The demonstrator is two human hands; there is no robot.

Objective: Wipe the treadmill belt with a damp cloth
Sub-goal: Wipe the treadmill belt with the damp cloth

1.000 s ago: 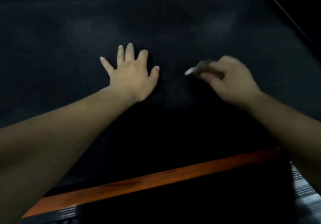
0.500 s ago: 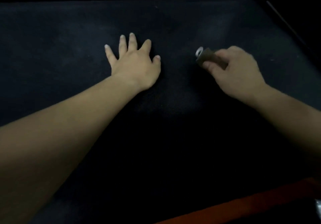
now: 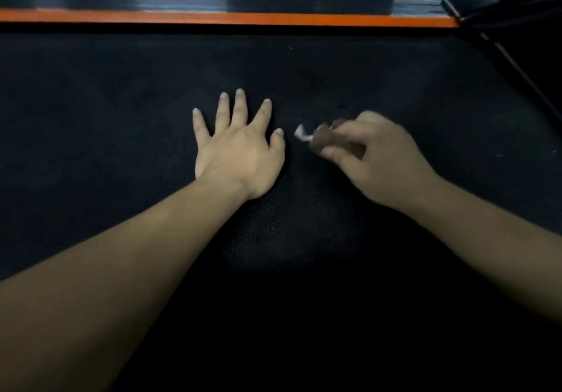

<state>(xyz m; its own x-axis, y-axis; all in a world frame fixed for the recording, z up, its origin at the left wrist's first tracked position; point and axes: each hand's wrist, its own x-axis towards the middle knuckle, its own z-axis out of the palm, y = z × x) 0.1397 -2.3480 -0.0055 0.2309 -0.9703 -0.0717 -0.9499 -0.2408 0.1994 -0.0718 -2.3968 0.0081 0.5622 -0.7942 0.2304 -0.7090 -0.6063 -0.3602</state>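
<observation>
I record the left hand point(image 3: 240, 148) flat on the treadmill belt point(image 3: 121, 118), fingers straight and spread, holding nothing. It stays planted where both earlier frames show it, apparently as a brace.

The right hand point(image 3: 377, 160) has its fingers curled round a small wadded cloth point(image 3: 324, 140), brownish with a pale end poking out towards the left hand. Half a second ago the cloth sat further from the left thumb. Now it lies just beside that thumb, not touching it, and the right hand is motion-blurred. I judge this to be the return leg of a short back-and-forth stroke over the patch between the hands.

The view has also tilted up. The orange side rail point(image 3: 228, 19) beyond the hands sits lower in frame, and the near rail has dropped out of view.

I cannot tell whether the cloth is damp, and no clear wet track shows on the belt. In my judgement the strokes cover only a small area, so most of the belt remains to be wiped.
</observation>
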